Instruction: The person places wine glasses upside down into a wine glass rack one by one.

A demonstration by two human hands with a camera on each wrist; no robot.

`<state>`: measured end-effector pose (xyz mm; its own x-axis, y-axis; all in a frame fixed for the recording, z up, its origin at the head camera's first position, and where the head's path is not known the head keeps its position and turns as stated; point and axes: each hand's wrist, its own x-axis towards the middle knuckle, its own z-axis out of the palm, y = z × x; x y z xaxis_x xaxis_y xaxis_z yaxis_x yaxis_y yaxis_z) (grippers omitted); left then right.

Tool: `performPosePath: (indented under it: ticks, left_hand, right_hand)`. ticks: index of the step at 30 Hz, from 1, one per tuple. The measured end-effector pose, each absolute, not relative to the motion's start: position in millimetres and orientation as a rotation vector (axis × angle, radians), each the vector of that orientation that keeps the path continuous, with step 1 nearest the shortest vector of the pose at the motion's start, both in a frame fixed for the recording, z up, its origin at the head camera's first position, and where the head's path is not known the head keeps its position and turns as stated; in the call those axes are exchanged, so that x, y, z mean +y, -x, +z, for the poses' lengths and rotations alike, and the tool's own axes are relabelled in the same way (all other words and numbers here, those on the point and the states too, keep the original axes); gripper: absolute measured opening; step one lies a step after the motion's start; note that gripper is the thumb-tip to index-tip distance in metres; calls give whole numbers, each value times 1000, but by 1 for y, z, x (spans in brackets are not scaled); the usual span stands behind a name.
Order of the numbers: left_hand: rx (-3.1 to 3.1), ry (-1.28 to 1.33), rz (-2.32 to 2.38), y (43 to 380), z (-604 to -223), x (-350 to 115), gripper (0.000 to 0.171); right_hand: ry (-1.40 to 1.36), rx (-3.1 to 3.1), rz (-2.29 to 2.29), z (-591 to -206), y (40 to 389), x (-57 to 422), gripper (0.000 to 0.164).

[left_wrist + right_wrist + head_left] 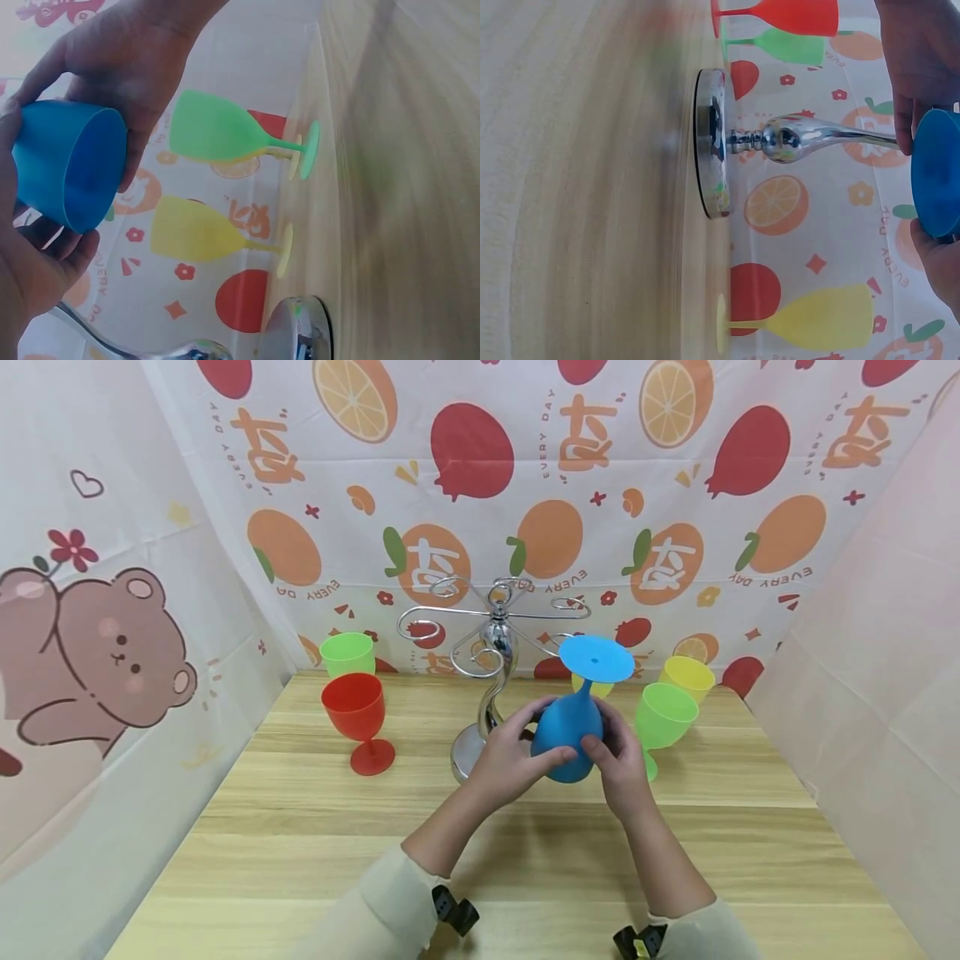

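Both hands hold a blue plastic goblet [567,735] upside down above the table, its round foot uppermost and its mouth facing down. The left hand [513,758] grips the bowl from the left, thumb across the front. From the right, the right hand [622,764] curls round the same bowl, its thumb also on the front. Just behind the hands stands a chrome goblet rack [498,639] with curled wire arms and a round base [467,752]. In the left wrist view the open mouth of the blue goblet [94,172] shows between the two hands.
Upright at the left stand a red goblet [352,706] and a green goblet [348,650] behind it. To the right are another green goblet [666,714] and a yellow goblet [688,675]. A second yellow goblet [821,319] is partly hidden in the head view. Printed cloth [480,527] hangs behind the table.
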<state>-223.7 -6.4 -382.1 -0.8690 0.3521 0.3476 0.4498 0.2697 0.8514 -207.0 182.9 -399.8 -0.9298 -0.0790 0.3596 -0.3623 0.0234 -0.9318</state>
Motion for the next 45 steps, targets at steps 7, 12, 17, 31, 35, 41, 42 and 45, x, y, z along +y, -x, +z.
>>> performPosePath:
  ticks: [7, 12, 17, 31, 35, 41, 42, 45]
  left_hand:
    - [-2440, 761, -1686, 227, -375, -1, 74]
    - [-2441, 766, -1720, 229, -371, 1, 73]
    - [-2435, 792, -1723, 230, -368, 3, 73]
    - [-2422, 778, -1738, 237, -364, 4, 72]
    - [-2434, 751, -1742, 239, -362, 3, 72]
    - [-2440, 735, -1747, 242, -363, 1, 72]
    - [-2438, 736, -1745, 242, -363, 1, 72]
    - [-2441, 727, -1740, 245, -363, 0, 70]
  right_hand:
    - [-400, -2100, 2021, -396, 210, 184, 51]
    - [-350, -2115, 2010, -391, 212, 186, 50]
    - [-343, -2057, 2071, -390, 215, 188, 49]
    - [-279, -2063, 2091, -381, 223, 187, 52]
    - [-261, -2068, 2099, -380, 228, 186, 53]
    - [-275, -2049, 2118, -381, 236, 184, 53]
    - [-275, -2051, 2119, -381, 237, 183, 53]
    - [-279, -2062, 2110, -380, 239, 182, 53]
